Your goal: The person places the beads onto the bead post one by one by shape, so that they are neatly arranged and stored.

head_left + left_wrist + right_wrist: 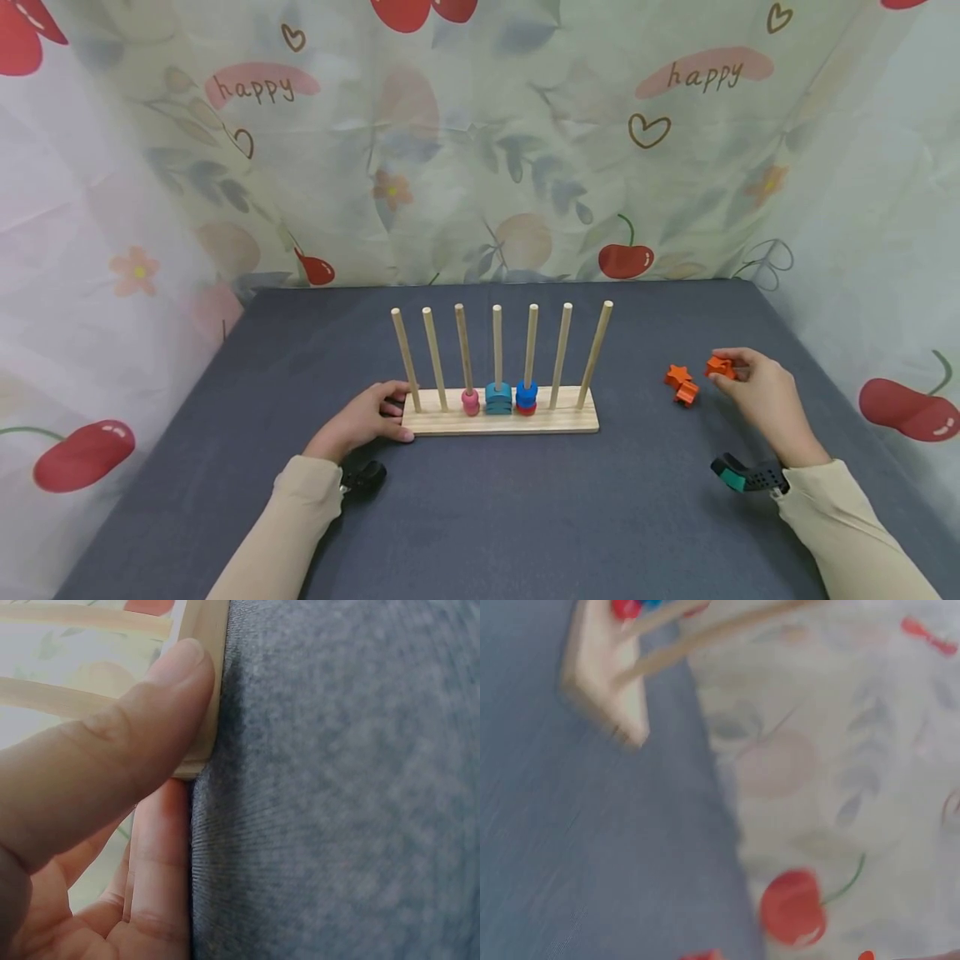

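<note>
A wooden peg board (502,422) with several upright pegs stands mid-table. My left hand (367,421) grips its left end, the thumb (176,671) along the front edge and fingers behind. Pink beads (470,403) sit low on the third peg from the left. Teal pieces (498,400) are on the middle peg, and blue beads (527,394) over a red one on the peg right of it. Off to the right, my right hand (768,404) pinches an orange piece (718,367) between thumb and fingers. Its exact shape is partly hidden by the fingertips.
Left of the right hand, an orange star-shaped bead (677,376) and another orange piece (686,393) lie touching on the dark table (540,517). A patterned cloth (465,167) hangs behind the table and along both sides. The right wrist view is blurred.
</note>
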The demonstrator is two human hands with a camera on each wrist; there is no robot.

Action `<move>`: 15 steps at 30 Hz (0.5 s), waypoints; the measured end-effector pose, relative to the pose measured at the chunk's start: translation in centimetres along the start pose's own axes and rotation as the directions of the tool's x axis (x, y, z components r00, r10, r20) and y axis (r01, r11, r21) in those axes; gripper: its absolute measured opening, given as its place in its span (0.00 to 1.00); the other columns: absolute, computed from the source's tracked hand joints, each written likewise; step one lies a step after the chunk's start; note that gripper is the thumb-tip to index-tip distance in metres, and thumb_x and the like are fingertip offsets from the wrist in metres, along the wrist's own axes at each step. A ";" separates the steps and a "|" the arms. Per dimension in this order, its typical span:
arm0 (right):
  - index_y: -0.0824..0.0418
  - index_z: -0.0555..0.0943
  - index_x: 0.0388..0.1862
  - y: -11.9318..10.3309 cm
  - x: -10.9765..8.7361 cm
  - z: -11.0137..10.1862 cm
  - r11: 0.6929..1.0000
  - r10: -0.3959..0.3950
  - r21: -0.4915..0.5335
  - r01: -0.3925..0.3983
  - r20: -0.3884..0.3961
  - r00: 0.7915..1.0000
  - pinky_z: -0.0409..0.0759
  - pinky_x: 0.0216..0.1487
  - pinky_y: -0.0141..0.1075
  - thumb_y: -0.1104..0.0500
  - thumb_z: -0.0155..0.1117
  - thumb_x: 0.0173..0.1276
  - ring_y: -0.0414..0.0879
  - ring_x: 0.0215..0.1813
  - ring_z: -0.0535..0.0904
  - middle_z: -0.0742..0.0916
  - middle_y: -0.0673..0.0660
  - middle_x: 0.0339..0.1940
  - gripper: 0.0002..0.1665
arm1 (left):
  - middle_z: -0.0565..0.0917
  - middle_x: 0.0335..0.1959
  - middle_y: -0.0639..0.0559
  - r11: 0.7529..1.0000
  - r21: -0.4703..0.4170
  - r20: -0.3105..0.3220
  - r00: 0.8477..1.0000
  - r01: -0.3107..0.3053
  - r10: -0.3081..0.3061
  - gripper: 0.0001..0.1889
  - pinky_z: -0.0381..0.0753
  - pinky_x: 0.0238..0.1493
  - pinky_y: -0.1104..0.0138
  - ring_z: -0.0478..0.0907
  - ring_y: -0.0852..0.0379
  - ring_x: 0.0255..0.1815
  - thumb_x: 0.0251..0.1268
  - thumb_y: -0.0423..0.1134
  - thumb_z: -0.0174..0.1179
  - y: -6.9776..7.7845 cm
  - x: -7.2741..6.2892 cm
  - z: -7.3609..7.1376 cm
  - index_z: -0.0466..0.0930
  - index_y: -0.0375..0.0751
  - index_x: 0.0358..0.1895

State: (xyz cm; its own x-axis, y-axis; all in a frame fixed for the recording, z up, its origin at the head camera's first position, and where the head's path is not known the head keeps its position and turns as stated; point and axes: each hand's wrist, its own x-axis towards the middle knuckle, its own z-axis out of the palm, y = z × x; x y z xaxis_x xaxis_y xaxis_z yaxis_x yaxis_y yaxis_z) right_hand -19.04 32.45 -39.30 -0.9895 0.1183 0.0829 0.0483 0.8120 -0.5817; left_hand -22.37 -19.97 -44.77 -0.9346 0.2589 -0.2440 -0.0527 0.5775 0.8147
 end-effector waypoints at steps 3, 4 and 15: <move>0.65 0.72 0.64 -2.3 0.0 -0.6 0.999 -0.027 0.043 0.028 -0.031 0.999 0.79 0.42 0.51 0.54 0.61 0.70 0.64 0.54 0.77 0.80 0.70 0.55 0.28 | 0.71 0.55 0.42 1.000 -0.007 0.007 1.000 -0.008 0.008 0.39 0.76 0.50 0.60 0.71 0.49 0.49 0.44 0.32 0.76 0.1 -0.1 -0.1 0.71 0.39 0.65; 0.64 0.72 0.65 -3.1 0.0 -0.7 0.997 -0.036 0.062 0.039 -0.042 0.998 0.78 0.45 0.54 0.52 0.61 0.70 0.64 0.55 0.76 0.79 0.69 0.56 0.28 | 0.71 0.55 0.41 1.000 -0.007 0.011 1.000 -0.014 0.014 0.39 0.76 0.50 0.60 0.71 0.49 0.50 0.44 0.32 0.76 0.2 -0.1 -0.1 0.70 0.38 0.65; 0.55 0.72 0.63 -10.3 -0.8 -1.9 0.925 -0.136 0.336 0.176 -0.140 0.981 0.74 0.46 0.19 0.47 0.67 0.64 0.31 0.51 0.78 0.82 0.55 0.58 0.31 | 0.71 0.55 0.42 1.000 -0.010 0.012 1.000 0.006 -0.006 0.40 0.76 0.49 0.61 0.71 0.49 0.50 0.44 0.32 0.77 0.0 0.0 -0.1 0.70 0.40 0.65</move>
State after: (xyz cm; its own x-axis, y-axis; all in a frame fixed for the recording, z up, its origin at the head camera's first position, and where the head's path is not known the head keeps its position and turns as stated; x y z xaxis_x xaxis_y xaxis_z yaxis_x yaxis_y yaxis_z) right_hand -18.50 25.03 -31.84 -0.9581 0.0857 0.2732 -0.1748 0.5804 -0.7953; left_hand -22.44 -20.04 -44.72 -0.9299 0.2649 -0.2552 -0.0617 0.5716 0.8182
